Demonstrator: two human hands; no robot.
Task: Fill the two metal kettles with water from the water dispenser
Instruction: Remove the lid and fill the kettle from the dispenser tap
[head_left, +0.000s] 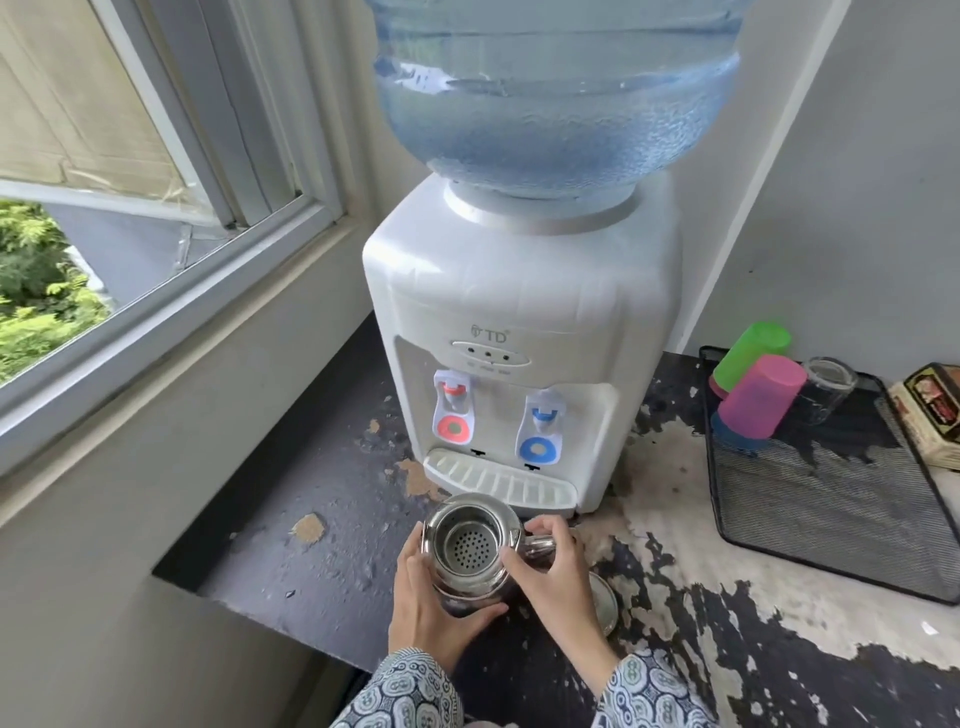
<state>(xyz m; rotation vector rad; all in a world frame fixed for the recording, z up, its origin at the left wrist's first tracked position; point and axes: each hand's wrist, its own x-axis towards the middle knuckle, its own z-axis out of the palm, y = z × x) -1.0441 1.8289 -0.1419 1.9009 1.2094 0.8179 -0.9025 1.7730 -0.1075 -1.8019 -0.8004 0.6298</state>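
A shiny metal kettle (470, 545) with no lid on it is held just in front of the white water dispenser (519, 312); a perforated strainer shows inside its mouth. My left hand (431, 608) wraps the kettle's left side and base. My right hand (556, 571) grips its handle on the right. The dispenser has a red tap (453, 397) on the left, a blue tap (543, 422) on the right and a drip tray (498, 478) below. A round metal lid (605, 605) lies on the counter behind my right hand. Only this one kettle is in view.
A large blue water bottle (556, 93) sits on the dispenser. A black mesh tray (831, 499) at right holds green and pink cups (756, 384) and a glass (826, 384). A box (930, 415) lies beyond it. The counter (322, 493) has peeling dark paint; a window (130, 208) is left.
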